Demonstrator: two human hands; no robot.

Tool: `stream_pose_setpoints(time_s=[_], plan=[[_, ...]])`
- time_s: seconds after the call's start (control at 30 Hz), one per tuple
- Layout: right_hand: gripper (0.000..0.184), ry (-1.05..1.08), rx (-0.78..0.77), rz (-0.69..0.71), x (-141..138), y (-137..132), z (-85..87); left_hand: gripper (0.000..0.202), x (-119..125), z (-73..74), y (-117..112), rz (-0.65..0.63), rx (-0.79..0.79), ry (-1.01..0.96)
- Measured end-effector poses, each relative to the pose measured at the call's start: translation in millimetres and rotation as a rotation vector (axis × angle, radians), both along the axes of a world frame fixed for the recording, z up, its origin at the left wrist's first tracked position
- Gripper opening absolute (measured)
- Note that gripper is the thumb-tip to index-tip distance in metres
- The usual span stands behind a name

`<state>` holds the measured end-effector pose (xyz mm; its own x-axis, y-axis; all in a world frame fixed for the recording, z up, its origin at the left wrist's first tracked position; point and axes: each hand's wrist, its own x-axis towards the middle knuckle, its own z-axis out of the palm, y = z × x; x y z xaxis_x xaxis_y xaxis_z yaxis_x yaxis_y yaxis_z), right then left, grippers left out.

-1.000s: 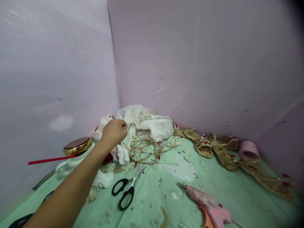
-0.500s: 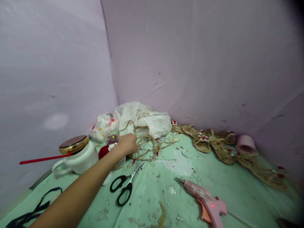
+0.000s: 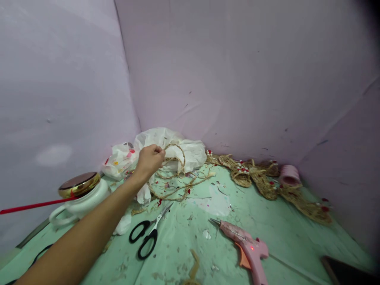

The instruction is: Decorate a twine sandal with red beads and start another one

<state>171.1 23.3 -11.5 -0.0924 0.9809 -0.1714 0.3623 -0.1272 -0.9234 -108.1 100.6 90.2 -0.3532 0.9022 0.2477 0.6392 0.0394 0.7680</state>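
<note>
My left hand (image 3: 149, 159) reaches out over the green table (image 3: 285, 241) and is closed in a pinch on a strand of brown jute twine (image 3: 175, 174). The twine is lifted into a loop beside my fingers, and the rest lies tangled on the table below. Behind the hand lies a crumpled white plastic bag (image 3: 166, 146). My right hand is out of view.
Black-handled scissors (image 3: 147, 233) lie in front of the twine. A pink glue gun (image 3: 246, 249) lies at the front right. A white jar with a gold lid (image 3: 78, 190) and a red stick (image 3: 29, 206) stand left. Woven jute pieces (image 3: 261, 180) and a pink roll (image 3: 289, 176) line the back wall.
My left hand dipped down to the twine pile on the table, then rose again with a strand, pulling up a loop.
</note>
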Motion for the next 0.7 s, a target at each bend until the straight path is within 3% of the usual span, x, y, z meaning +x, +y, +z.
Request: stream_pose_setpoints(time_s=[0.17, 0.43, 0.6, 0.7], plan=[[0.022, 0.007, 0.022, 0.015, 7, 6, -7.2, 0.010, -1, 20.1, -10, -0.024, -0.015, -0.226], [0.027, 0.009, 0.145, -0.004, 11, -9, -4.9, 0.015, -1, 36.5, -30, -0.170, -0.279, -0.677], [0.019, 0.000, 0.212, -0.040, 7, -14, -2.2, 0.020, -3, 37.5, -40, -0.251, -0.268, -0.729], [0.021, -0.001, 0.235, -0.046, 3, -13, -1.4, 0.025, 3, 29.9, -59, -0.323, -0.271, -0.614]])
